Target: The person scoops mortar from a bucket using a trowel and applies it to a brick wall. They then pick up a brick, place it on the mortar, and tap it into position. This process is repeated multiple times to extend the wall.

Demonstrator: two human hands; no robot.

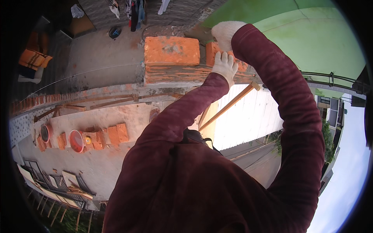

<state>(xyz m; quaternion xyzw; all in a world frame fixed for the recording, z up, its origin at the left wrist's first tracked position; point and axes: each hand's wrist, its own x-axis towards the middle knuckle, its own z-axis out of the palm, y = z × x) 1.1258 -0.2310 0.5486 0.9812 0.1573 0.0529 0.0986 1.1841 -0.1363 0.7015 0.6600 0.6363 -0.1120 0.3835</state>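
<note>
Both of my hands wear pale knit gloves. My left hand (225, 69) rests with fingers stretched out against the near side of an orange brick (211, 53) on top of the wall. Above that brick's far side, my right hand (226, 34) is bent inward with its fingers curled; whatever it may hold is hidden. A second, fully visible orange brick (171, 50) lies to the left on the same wall, a narrow gap between the two. Grey mortar smears its top. Beneath them, rough brick courses with mortar (175, 74) form the wall.
A thin string (89, 70) runs along the wall. Below left, a platform holds a red bucket (76, 140), a dark bucket (46, 133) and stacked bricks (117, 134). A wooden brace (229, 105) slants beneath the wall. Clothes (135, 13) hang at the far side.
</note>
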